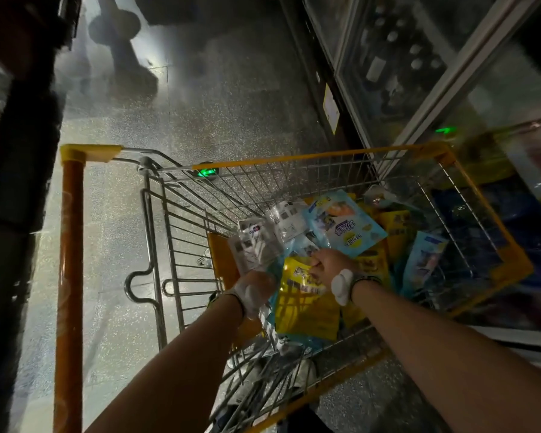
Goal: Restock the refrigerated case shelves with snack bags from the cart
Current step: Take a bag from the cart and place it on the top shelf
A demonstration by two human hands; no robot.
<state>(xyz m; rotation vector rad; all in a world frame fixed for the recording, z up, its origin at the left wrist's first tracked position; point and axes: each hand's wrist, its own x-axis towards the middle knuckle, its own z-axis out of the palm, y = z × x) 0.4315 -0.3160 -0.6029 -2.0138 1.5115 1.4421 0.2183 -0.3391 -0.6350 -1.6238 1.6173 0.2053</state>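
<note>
Both hands reach into a wire shopping cart with yellow rim trim (325,156), parked just beside a glass-doored refrigerated case (419,67). The left hand (255,292) grips a fanned bundle of clear-and-white snack bags (263,242). The right hand (330,265) pinches a yellow snack bag (306,304) lying among light-blue snack bags (345,223) in the basket.

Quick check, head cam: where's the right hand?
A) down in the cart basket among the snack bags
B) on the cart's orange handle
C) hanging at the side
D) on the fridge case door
A: the right hand reaches into the cart basket, fingers at the yellow and blue snack bags, away from the orange handle.
</note>
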